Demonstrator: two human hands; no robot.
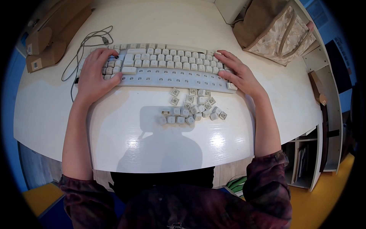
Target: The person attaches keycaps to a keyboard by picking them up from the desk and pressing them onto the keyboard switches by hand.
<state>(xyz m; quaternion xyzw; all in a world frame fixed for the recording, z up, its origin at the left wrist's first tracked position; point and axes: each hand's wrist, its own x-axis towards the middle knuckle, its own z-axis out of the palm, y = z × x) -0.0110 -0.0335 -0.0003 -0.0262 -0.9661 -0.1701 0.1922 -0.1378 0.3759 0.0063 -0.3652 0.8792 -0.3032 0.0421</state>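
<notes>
A pale computer keyboard (171, 78) lies across the desk with its number pad on the left, so it is turned around. Its nearer rows are bare of keycaps, while the farther rows have theirs. My left hand (94, 72) grips the left end, thumb toward the front and fingers toward the back. At the opposite end my right hand (240, 72) holds on, with its thumb beside a remaining corner key. Several loose keycaps (187, 106) are scattered in front of the keyboard, some upside down with their undersides showing.
A grey cable (82, 47) with a USB plug curls behind my left hand. Brown cardboard (47, 49) stands at the back left. A patterned bag (282, 36) rests at the back right. Open shelving (307, 160) is by the desk's right side.
</notes>
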